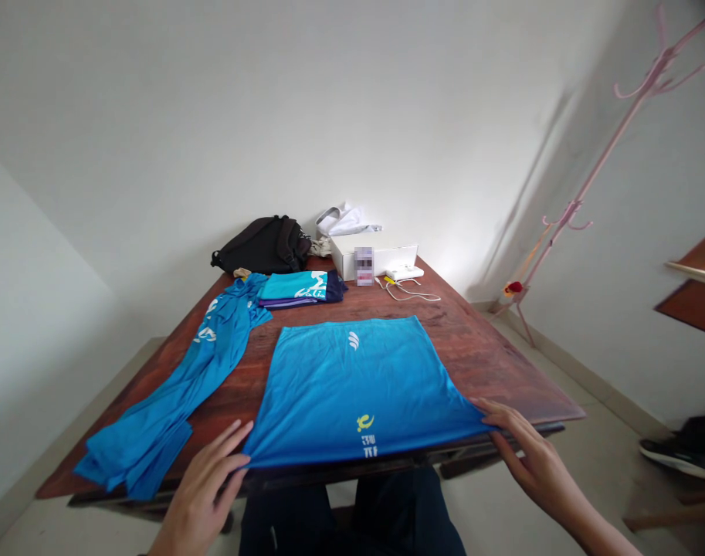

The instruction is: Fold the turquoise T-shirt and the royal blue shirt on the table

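Note:
A blue fabric piece (352, 386), looking like a folded shirt, lies spread at the near edge of the table. It bears a white wing-like mark near its far edge and a yellow-and-white print near its front edge. My left hand (205, 479) pinches its near left corner between thumb and fingers. At the near right corner, my right hand (517, 440) grips the cloth and pulls it out to a point. The front edge is stretched between both hands, along the table's edge.
On the wooden table (473, 340) a crumpled blue garment (201, 363) lies at left. Behind are a stack of folded clothes (294, 286), a black backpack (259, 243), a white box (344, 255) and a white cable (410, 293). A pink coat stand (601, 162) leans into view at right.

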A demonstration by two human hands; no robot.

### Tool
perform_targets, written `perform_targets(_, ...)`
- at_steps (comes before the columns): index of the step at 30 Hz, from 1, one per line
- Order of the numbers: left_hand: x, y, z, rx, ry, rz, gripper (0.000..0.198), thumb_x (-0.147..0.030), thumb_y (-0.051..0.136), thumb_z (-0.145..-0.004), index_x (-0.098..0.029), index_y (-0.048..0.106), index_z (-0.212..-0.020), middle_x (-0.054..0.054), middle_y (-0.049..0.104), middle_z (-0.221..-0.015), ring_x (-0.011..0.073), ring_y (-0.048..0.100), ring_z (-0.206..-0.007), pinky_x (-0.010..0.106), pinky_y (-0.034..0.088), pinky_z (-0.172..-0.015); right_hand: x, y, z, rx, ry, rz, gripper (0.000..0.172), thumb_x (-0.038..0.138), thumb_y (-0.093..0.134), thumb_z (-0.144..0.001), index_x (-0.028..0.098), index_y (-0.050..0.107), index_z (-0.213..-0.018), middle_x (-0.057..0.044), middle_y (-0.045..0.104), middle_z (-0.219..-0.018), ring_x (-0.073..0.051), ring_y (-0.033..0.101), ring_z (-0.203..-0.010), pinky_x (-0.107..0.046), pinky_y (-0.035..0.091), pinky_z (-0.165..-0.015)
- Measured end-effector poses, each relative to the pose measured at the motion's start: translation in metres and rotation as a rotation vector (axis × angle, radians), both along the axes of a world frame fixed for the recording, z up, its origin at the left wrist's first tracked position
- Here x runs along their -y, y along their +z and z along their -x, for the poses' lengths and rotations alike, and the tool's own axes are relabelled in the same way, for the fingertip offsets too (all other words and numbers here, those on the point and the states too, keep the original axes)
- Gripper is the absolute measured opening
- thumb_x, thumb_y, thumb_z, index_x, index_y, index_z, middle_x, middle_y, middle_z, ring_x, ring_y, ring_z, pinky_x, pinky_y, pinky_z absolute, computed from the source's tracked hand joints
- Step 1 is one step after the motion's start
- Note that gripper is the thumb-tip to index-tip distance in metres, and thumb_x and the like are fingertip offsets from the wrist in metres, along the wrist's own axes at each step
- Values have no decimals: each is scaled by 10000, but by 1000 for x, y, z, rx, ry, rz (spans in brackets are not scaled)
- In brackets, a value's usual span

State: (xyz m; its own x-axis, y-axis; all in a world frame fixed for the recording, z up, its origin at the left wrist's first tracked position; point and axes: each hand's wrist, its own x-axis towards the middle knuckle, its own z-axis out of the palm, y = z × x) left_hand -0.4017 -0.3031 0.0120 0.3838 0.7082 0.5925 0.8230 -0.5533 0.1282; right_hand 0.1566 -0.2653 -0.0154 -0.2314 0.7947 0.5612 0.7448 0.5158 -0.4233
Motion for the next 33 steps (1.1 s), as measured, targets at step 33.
perform_targets(33,-256,37,-27,206,472,251,244,-286,425,-984,-183,627,-1073,72,743,-995,232,701,-895,297,500,-805,-250,55,79,-4,-427,258,223,274,445,-955,170,633,-1015,-95,714,-881,-240,653,-810,-285,416,-692)
